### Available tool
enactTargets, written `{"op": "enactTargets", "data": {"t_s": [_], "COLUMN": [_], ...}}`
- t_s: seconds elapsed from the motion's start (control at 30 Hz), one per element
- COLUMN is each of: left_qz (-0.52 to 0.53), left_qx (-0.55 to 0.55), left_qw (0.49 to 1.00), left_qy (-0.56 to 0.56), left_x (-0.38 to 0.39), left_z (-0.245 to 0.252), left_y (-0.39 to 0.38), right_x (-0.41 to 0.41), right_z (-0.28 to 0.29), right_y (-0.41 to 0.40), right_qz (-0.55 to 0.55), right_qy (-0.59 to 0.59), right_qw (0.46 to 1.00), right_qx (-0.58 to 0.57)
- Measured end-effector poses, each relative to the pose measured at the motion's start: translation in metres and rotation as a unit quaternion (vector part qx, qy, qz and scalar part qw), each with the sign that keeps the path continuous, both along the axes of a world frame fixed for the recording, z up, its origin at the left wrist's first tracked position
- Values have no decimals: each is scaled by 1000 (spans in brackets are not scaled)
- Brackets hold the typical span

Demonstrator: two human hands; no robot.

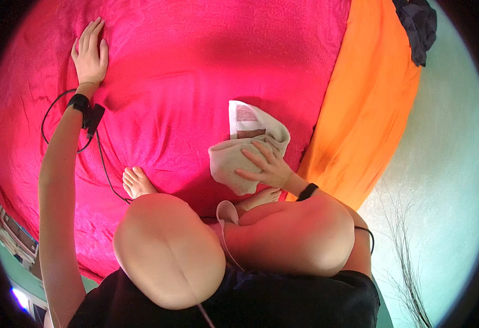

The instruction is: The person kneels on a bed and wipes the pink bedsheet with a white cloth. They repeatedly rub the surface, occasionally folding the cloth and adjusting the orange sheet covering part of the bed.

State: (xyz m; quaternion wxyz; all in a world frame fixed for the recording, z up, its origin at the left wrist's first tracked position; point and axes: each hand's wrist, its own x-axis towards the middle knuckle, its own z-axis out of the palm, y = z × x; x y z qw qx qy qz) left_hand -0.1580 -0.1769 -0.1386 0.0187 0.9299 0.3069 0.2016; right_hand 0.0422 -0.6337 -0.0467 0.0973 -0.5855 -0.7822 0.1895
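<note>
My left hand (90, 57) lies flat on the pink bedspread (161, 82), fingers slightly apart, holding nothing. A black strap with a small black device (95, 121) and a cable is on that wrist. My right hand (269, 166) rests with spread fingers on top of a crumpled whitish cloth (233, 164), near my right foot. The cloth is partly folded, and a corner with reddish-brown stripes and a white border shows above the hand. A black band (307, 191) circles the right wrist.
An orange cloth (358, 106) borders the pink one on the right, with a dark crumpled fabric (417, 30) at its upper edge. Thin dry twigs (405, 254) stand at lower right by the pale wall. Stacked papers or books (16, 242) sit at lower left. Black cable runs near my feet.
</note>
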Motion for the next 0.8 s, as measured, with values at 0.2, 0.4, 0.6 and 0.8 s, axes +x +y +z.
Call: {"op": "enactTargets", "data": {"t_s": [0.2, 0.4, 0.6, 0.8], "left_qz": [-1, -4, 0, 19], "left_qx": [10, 6, 0, -4], "left_qw": [1000, 1000, 1000, 1000], "left_qy": [-9, -13, -12, 3], "left_x": [-4, -1, 9, -8], "left_z": [-2, -4, -7, -1], "left_y": [2, 7, 4, 4], "right_x": [32, 161, 197, 132], "right_z": [-16, -35, 41, 83], "right_y": [36, 176, 255, 142], "right_qz": [-2, -92, -121, -149], "right_qy": [-38, -187, -187, -56], "right_qw": [995, 956, 930, 954], "right_qx": [94, 207, 292, 252]}}
